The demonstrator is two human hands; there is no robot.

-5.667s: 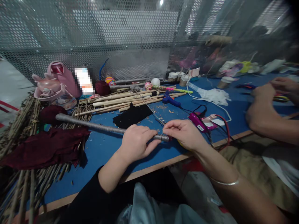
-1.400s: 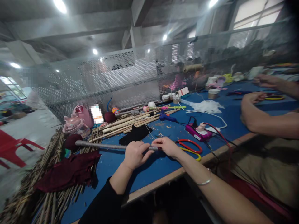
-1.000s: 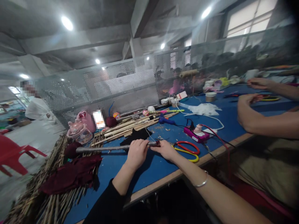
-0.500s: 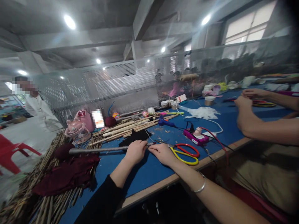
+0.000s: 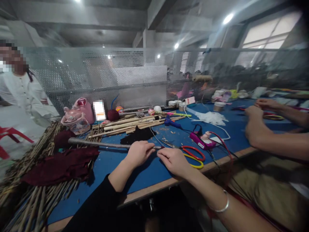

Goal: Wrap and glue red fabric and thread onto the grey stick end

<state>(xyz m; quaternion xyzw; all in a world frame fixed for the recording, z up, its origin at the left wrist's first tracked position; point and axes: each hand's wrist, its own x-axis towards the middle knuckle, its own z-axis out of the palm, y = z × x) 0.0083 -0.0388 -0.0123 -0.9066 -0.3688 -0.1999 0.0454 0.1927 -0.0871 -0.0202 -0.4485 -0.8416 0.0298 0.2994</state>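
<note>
A long stick (image 5: pixel 103 144), wrapped in grey, lies slantwise in front of me, with a dark red ball (image 5: pixel 63 139) at its far left end. My left hand (image 5: pixel 138 155) is closed round it near the thin right end. At that same tip, my right hand (image 5: pixel 174 161) has its fingers pinched together; exactly what lies between them is partly hidden. A thin grey cord (image 5: pixel 154 133) runs down to the tip. Close behind my right hand are scissors (image 5: pixel 195 154) with one red and one yellow handle, partly covered by it. Black cloth (image 5: pixel 137 135) lies beyond my left hand.
Dark red cloth (image 5: pixel 60 167) covers a heap of twigs (image 5: pixel 38 203) at left. Pale sticks (image 5: pixel 130 123), a blue glue gun (image 5: pixel 171 122), a purple power strip (image 5: pixel 200 141) and cables lie on the blue table (image 5: pixel 154 174). A co-worker's hands (image 5: pixel 258 111) are at right.
The camera view has tilted and shifted. My hands stay at the stick's right end, with small finger movements. A person at far left appears larger and nearer the left edge.
</note>
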